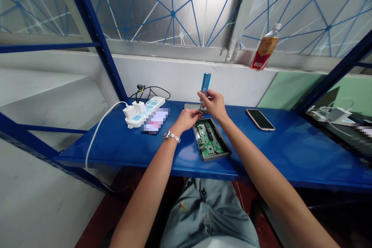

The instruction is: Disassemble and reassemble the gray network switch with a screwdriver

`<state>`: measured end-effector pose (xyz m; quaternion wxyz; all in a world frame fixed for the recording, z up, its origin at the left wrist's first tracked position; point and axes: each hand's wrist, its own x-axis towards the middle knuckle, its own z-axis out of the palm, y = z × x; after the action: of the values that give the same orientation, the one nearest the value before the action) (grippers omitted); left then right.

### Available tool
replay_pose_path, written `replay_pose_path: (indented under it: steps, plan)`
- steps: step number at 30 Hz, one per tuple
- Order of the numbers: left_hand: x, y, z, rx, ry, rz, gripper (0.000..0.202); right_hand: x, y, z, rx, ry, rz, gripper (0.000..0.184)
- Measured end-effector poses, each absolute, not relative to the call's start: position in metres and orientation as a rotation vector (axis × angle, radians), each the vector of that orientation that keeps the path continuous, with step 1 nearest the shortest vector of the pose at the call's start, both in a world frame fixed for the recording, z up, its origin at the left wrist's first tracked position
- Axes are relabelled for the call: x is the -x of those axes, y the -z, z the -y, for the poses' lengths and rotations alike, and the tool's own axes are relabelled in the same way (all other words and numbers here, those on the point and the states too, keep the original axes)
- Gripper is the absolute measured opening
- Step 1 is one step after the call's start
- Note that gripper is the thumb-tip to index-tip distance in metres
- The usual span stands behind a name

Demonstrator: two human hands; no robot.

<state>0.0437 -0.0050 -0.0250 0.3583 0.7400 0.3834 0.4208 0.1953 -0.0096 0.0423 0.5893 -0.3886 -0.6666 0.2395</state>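
Note:
My right hand (214, 103) is closed around a screwdriver with a clear blue handle (206, 80), held upright with the tip pointing down. My left hand (189, 117) pinches at the lower end of the shaft near the tip; what it pinches is too small to make out. A bracelet sits on my left wrist. Just below both hands, an open metal case with a green circuit board (211, 139) lies on the blue shelf (290, 155).
A white power strip (142, 112) with plugs and cables lies at the left, next to a blurred-out object. A phone (260, 119) lies face up at the right. A bottle (266, 48) leans on the ledge behind. Blue frame posts stand on both sides.

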Motion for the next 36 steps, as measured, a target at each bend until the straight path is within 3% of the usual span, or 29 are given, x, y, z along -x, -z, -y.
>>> replay_pose_path:
  steps: [4,17,21,25,30,36]
  plan:
    - [-0.041,0.028,0.004,-1.982,-1.049,-1.035,0.026,-0.203,-0.042,0.01,0.787,-0.759,1.432,0.039]
    - [-0.047,0.016,0.022,-2.262,-0.974,-1.23,0.023,-0.256,-0.046,0.012,0.649,-0.776,0.863,0.031]
    - [-0.074,-0.01,0.054,-2.448,-0.982,-1.577,0.047,-0.292,-0.038,0.012,0.683,-0.792,0.709,0.024]
    - [-0.12,-0.032,0.084,-2.403,-0.48,-1.751,0.071,-0.315,-0.025,0.015,0.741,-0.801,0.655,0.02]
    - [-0.156,-0.043,0.093,-2.473,-0.065,-1.684,0.039,-0.323,-0.019,0.017,0.736,-0.838,0.605,0.018]
    - [-0.143,-0.044,0.103,-2.696,0.047,-1.483,0.022,-0.333,-0.023,0.015,0.731,-0.888,0.522,0.016]
